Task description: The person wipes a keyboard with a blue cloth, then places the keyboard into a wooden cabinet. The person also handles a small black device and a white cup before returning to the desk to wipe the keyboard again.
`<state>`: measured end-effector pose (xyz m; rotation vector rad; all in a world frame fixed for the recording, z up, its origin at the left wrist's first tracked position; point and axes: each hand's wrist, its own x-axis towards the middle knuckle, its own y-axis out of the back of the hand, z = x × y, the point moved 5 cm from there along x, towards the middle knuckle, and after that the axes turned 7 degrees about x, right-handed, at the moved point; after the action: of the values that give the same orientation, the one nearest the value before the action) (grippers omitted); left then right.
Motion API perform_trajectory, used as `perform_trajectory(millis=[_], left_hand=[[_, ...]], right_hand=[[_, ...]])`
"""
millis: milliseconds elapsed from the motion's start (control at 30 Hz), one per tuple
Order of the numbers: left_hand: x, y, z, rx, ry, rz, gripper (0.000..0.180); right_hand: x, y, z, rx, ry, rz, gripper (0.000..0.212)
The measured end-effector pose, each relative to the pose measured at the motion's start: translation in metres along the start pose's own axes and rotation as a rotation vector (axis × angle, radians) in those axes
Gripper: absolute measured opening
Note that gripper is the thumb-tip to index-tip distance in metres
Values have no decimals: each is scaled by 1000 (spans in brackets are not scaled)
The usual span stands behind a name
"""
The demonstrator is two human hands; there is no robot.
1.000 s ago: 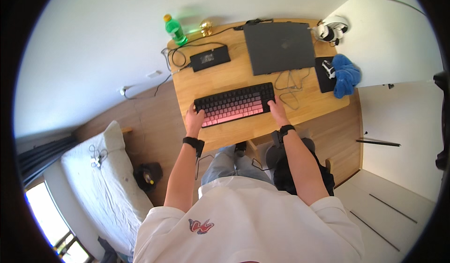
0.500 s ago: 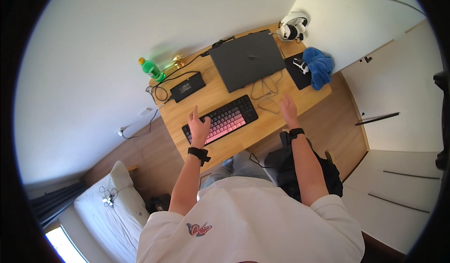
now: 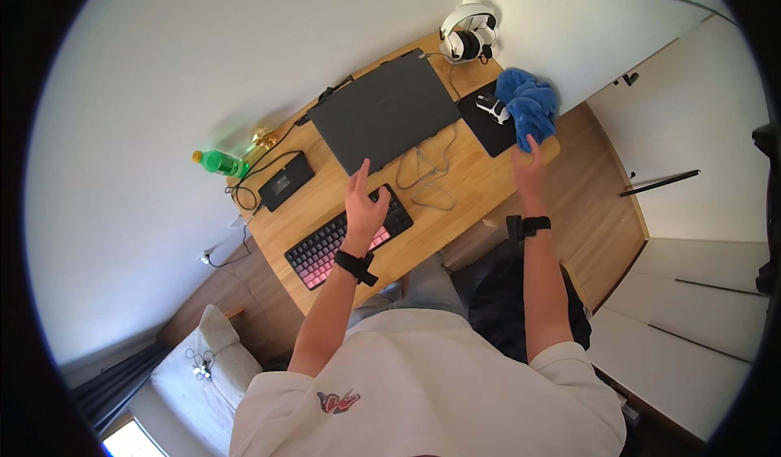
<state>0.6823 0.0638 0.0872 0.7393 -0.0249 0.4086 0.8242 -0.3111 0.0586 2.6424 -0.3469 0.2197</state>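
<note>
Both hands had left the ends of the keyboard [image 3: 325, 245], which they gripped a second earlier, and shifted rightward over the desk [image 3: 480, 172]. I saw the right hand [image 3: 529, 168] at the near edge of the blue cloth [image 3: 529, 109], thumb and fingers parted; whether it touched, I couldn't tell. The left hand [image 3: 364, 210] hovered above the keyboard, fingers loose and spread toward the closed dark laptop [image 3: 386, 111]. The cloth lay bunched by the desk's right corner, beside the white mouse [image 3: 492, 109].
</note>
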Motion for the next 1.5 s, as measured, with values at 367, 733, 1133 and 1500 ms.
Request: perform_trajectory(millis=[367, 733, 1133, 1500], left_hand=[[62, -111, 45, 37, 7, -155, 63], [55, -110, 20, 73, 132, -152, 62], [10, -48, -26, 13, 246, -32, 54], [-10, 8, -17, -56, 101, 29, 50]], right_hand=[[121, 24, 43, -190, 66, 3, 63], [175, -4, 93, -267, 131, -74, 69], [147, -8, 38, -215, 100, -42, 23], [82, 30, -154, -3, 325, 120, 27]])
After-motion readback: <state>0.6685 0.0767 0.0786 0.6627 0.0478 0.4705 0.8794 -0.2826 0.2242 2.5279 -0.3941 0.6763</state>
